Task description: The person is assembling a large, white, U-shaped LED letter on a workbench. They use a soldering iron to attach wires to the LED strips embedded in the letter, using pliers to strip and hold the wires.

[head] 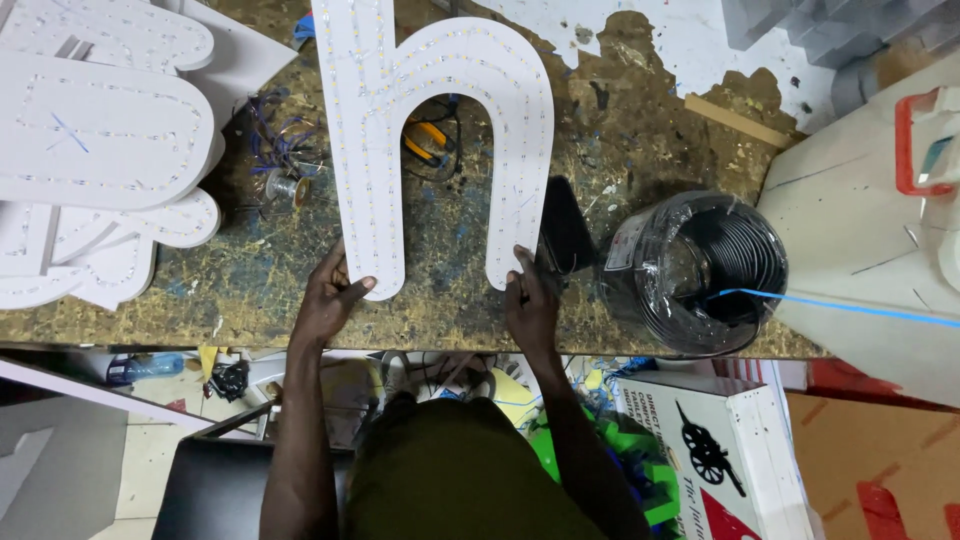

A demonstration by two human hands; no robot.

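**Both hands on the feet of a white letter panel, near edge of worktop**

Nearest the camera: dark green shirt [470, 470], both arms reaching forward over the worktop [250, 290] edge.

Left hand [328, 295]: grip closed on the bottom of the letter panel's [440, 60] long left leg, thumb lying on top of the face, fingers under or along the edge. Right hand [530, 300]: fingers pinch the bottom of the shorter right leg at its outer edge.

The panel is a white h-shaped piece, lying flat on the worktop, legs towards the person, arch away. Rows of small lights [375, 150] run along its face.

Just right of the right hand: a coil of black cable [700, 270] in clear wrap, a blue wire [840, 307] leading out of it to the right. A dark object [565, 235] sits between the coil and the right leg.

Further back, seen through the arch: a yellow-handled tool [425, 140]. Left of it, a tangle of thin wires [280, 150]. Far left: a stack of more white letter panels [100, 130].

Risks, as judged:
- The worktop is rough and crusted; dragging the panel could scuff it.
- Thumb pressure on the face could knock a light loose.
- The legs are held only at their tips; lifting from there could flex the panel.
- Swinging right could catch the cable coil.
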